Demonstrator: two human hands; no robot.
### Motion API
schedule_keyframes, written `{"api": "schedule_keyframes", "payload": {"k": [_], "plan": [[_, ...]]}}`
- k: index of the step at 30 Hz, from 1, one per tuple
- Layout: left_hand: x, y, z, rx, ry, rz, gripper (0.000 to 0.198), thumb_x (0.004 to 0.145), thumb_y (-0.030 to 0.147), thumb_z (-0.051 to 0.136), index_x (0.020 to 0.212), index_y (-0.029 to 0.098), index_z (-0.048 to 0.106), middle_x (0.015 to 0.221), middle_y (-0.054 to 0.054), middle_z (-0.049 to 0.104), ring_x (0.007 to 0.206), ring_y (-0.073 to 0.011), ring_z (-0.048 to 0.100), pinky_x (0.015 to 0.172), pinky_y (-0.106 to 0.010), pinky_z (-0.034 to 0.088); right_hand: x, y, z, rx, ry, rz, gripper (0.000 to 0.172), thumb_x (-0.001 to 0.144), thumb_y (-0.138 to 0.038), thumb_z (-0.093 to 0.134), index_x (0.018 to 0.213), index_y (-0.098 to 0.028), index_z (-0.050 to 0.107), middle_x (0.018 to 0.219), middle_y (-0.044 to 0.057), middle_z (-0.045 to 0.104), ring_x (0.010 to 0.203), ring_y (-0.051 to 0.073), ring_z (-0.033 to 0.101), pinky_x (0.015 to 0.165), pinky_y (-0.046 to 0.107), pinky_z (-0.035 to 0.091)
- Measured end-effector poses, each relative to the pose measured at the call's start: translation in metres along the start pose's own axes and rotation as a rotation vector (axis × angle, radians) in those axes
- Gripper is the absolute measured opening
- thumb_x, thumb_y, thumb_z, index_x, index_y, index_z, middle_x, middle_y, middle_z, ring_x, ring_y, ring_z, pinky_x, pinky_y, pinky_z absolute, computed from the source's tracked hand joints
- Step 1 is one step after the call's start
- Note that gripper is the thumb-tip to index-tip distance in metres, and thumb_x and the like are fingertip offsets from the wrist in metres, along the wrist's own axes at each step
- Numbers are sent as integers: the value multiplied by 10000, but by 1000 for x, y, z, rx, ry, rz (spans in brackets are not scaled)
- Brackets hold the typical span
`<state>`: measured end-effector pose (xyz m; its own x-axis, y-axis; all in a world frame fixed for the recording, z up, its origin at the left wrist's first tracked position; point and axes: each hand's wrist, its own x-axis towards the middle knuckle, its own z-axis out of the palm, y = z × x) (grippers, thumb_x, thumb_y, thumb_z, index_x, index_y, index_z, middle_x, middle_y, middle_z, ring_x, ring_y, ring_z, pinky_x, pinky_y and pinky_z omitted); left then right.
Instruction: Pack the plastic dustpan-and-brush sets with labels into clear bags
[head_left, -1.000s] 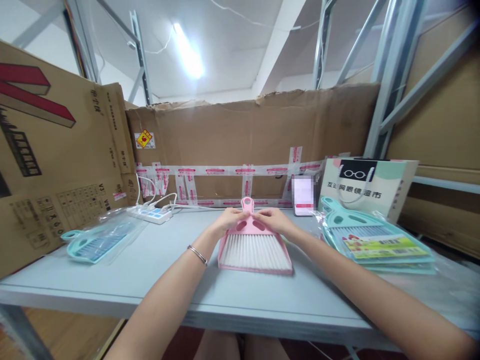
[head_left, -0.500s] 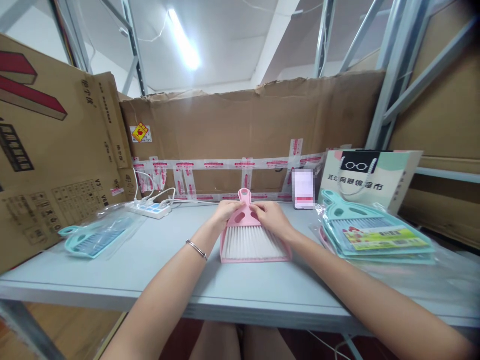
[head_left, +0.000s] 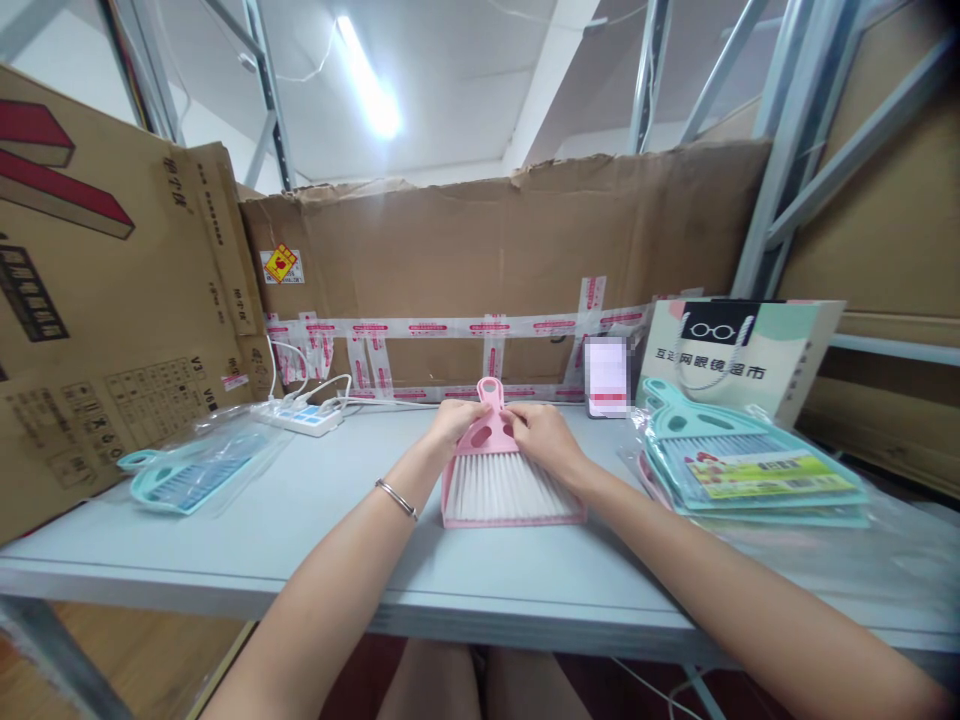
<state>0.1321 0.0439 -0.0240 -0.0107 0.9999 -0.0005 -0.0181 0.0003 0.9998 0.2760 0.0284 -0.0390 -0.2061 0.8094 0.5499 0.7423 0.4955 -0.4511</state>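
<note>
As before, fingers [head_left: 520, 412] on pink brush [head_left: 492, 436]

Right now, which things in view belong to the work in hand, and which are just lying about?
In the work:
pink brush lying on the pink dustpan, gripped by the left hand and right hand
probably, being similar: turquoise set, turquoise stack

Apparently just lying about:
power strip
phone
paper bag

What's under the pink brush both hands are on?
A pink dustpan: its rim shows past the front and left side of the pink brush. The brush covers most of its inside, so that can't be seen; the right hand hides part of its right side.
</note>
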Motion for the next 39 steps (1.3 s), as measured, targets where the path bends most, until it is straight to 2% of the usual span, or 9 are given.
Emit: {"api": "schedule_keyframes", "payload": {"k": [9, 14, 16, 18, 21, 24, 26, 32, 39], "plan": [[-4, 1, -6, 25, -136, 56, 259, 603, 314, 735, 680, 74, 675, 656, -63, 631, 590, -117, 537, 616, -261, 407, 0, 4, -1, 166, 28, -2, 322, 813, -307, 409, 619, -185, 635, 626, 31, 653, 579, 155, 543, 565, 256, 332], [-13, 4, -22, 100, -514, -40, 361, 571, 385, 758, 805, 126, 666, 742, -38, 643, 680, -128, 559, 656, -243, 414, 2, 8, 0, 302, 48, 69, 278, 789, -321, 469, 709, -174, 691, 757, 48, 701, 706, 180, 599, 670, 274, 398], [-12, 4, -31, 109, -589, -58, 344, 569, 376, 765, 779, 128, 651, 726, -32, 633, 672, -121, 551, 646, -233, 410, 4, 13, -1, 392, 33, 96, 285, 779, -365, 500, 795, -163, 701, 837, 59, 705, 772, 194, 611, 700, 280, 420], [-9, 3, -39, 84, -584, -36, 328, 580, 361, 763, 779, 127, 645, 726, -30, 632, 671, -113, 547, 649, -225, 406, 8, 23, -6, 386, 20, 128, 370, 813, -424, 451, 896, -148, 683, 896, 70, 696, 817, 195, 613, 710, 279, 435], [-1, 0, -50, 48, -528, -31, 337, 583, 358, 763, 809, 137, 647, 732, -24, 637, 664, -109, 553, 651, -226, 410, 14, 47, -19, 83, -1, 171, 382, 867, -394, 363, 959, -154, 647, 972, 85, 658, 908, 187, 589, 770, 276, 418], [5, -4, -55, 59, -454, -55, 384, 581, 412, 751, 839, 144, 655, 736, -29, 648, 655, -119, 566, 641, -237, 424, 14, 73, -30, -128, -67, 238, 236, 761, -361, 554, 809, -153, 657, 930, 123, 632, 905, 227, 573, 771, 305, 398], [6, -6, -56, 77, -403, -67, 425, 579, 441, 742, 874, 146, 662, 754, -38, 660, 662, -130, 574, 633, -243, 431, 11, 84, -32, -158, -146, 282, 244, 637, -400, 674, 670, -160, 640, 804, 116, 632, 790, 230, 583, 683, 305, 408], [8, -8, -59, 88, -341, -75, 479, 576, 457, 738, 924, 135, 668, 793, -65, 676, 676, -145, 588, 612, -247, 445, 3, 82, -19, -161, -394, 308, 377, 419, -494, 764, 502, -184, 567, 586, 47, 598, 558, 170, 528, 489, 267, 357], [10, -10, -61, 100, -365, -66, 502, 590, 498, 713, 939, 141, 658, 785, -68, 673, 681, -154, 589, 609, -253, 451, 1, 75, -13, -113, -546, 318, 302, 505, -417, 737, 501, -177, 553, 502, -6, 550, 495, 126, 480, 480, 247, 328]]}}
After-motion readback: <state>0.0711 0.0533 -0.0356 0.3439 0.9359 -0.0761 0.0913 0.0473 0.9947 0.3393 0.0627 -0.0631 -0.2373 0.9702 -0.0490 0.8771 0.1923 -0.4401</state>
